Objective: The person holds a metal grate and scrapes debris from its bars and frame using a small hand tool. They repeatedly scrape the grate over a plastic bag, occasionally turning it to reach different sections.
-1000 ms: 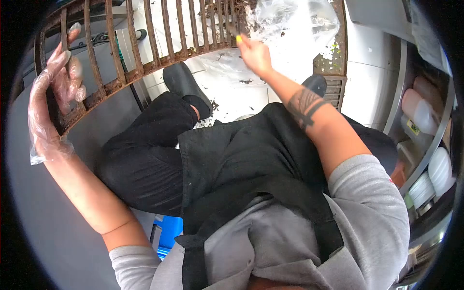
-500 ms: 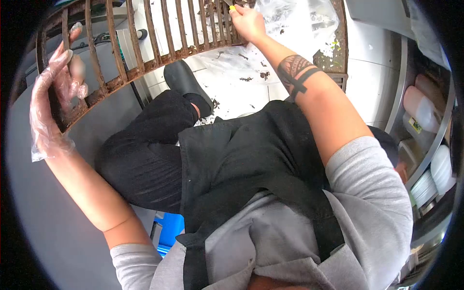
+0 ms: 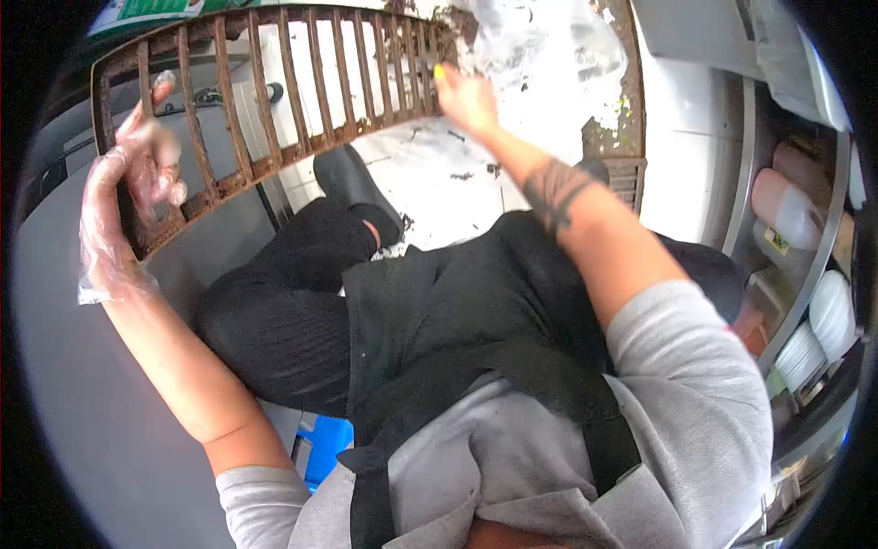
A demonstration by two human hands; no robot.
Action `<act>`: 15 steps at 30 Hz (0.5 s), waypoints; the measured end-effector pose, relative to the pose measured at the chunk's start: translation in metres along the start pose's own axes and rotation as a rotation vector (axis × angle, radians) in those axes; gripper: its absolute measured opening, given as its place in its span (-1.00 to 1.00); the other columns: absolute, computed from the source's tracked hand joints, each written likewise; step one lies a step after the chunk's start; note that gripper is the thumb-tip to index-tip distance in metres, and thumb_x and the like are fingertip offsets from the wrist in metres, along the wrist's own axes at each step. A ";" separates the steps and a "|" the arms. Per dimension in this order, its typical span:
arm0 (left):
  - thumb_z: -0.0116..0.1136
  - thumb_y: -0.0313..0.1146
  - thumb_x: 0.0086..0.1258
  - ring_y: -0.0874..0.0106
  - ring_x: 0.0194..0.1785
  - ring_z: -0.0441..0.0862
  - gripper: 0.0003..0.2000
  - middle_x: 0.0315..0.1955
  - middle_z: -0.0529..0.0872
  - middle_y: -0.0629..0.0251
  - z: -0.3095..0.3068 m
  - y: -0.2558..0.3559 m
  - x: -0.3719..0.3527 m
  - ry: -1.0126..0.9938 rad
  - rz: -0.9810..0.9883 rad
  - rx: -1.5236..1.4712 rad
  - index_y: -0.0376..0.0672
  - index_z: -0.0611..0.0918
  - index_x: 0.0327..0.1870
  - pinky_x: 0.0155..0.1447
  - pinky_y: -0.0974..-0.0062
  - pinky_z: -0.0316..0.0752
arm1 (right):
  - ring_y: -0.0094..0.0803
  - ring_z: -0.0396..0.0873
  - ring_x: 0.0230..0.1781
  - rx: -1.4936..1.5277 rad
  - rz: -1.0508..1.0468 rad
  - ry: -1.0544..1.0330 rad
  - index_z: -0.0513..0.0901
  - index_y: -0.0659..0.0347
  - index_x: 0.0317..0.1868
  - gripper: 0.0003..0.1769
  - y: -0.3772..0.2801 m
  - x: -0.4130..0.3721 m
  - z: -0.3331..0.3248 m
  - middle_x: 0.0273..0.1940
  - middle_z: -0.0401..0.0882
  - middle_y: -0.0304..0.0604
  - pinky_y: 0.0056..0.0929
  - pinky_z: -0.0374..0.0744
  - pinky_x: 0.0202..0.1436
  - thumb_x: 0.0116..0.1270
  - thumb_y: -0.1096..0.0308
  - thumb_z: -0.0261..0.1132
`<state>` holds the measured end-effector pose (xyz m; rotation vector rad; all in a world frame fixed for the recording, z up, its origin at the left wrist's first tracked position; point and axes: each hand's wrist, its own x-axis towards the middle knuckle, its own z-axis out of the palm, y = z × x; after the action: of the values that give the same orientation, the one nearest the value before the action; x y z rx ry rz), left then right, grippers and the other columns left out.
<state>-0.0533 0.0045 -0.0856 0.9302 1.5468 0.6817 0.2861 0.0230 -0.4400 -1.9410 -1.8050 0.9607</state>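
A long rusty metal grate (image 3: 293,157) with many slats is tilted up across the upper left. My left hand (image 3: 137,178), in a clear plastic glove, grips its left end, with fingers through and around the bars. At the grate's right end is my bare right hand (image 3: 471,102), closed on a small tool with a yellow end (image 3: 440,72). The rest of that tool is hard to make out against the slats. Brown rust and dirt cling to the bars.
A crumpled clear plastic bag (image 3: 553,50) lies on the white floor, with dark flakes (image 3: 462,176) scattered nearby. A dirty floor channel (image 3: 622,119) runs behind my right arm. Shelves with containers (image 3: 785,209) stand at right; a grey panel (image 3: 73,366) is at left.
The whole scene sits lower in view, showing more of the grate's top. My right hand has shifted down in the picture, still at the grate's right end; my left grip is unchanged.
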 end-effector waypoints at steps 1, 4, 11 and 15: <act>0.05 -0.15 0.54 0.58 -0.51 0.41 -0.37 -0.45 0.52 0.38 0.002 0.004 0.000 0.005 0.013 -0.005 -0.34 0.39 0.54 -0.38 0.59 0.46 | 0.18 0.76 -0.13 0.059 -0.051 0.023 0.78 0.05 0.18 -0.45 0.016 -0.019 0.015 -0.22 0.76 0.18 0.00 0.70 0.03 0.53 -0.15 0.14; 0.04 -0.14 0.55 0.61 -0.50 0.41 -0.36 -0.42 0.54 0.36 0.008 0.005 -0.005 0.005 0.009 0.048 -0.35 0.37 0.55 -0.36 0.58 0.47 | 0.21 0.74 -0.08 0.034 -0.030 -0.002 0.75 0.00 0.20 -0.55 0.002 0.001 0.005 -0.13 0.77 0.18 0.11 0.68 0.06 0.53 -0.02 0.15; 0.05 -0.15 0.54 0.61 -0.49 0.43 -0.38 -0.46 0.54 0.35 0.001 -0.009 -0.008 0.051 0.020 -0.005 -0.34 0.40 0.53 -0.35 0.59 0.47 | -0.42 0.41 -0.68 1.313 0.706 -0.282 0.61 0.22 0.05 -0.69 0.008 0.091 -0.008 -0.39 0.67 -0.09 -0.39 0.37 -0.59 0.56 0.14 0.23; 0.06 -0.18 0.54 0.61 -0.51 0.43 -0.41 -0.47 0.55 0.35 0.003 -0.007 -0.006 0.079 0.005 -0.043 -0.34 0.44 0.50 -0.34 0.60 0.49 | -0.59 0.19 -0.72 1.291 0.602 -0.418 0.50 0.11 -0.07 -0.70 0.007 0.061 -0.033 -0.48 0.47 -0.19 -0.48 0.14 -0.67 0.59 0.03 0.17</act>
<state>-0.0518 -0.0042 -0.0887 0.8839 1.5932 0.7602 0.3115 0.0880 -0.4356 -1.3657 -0.2971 2.0982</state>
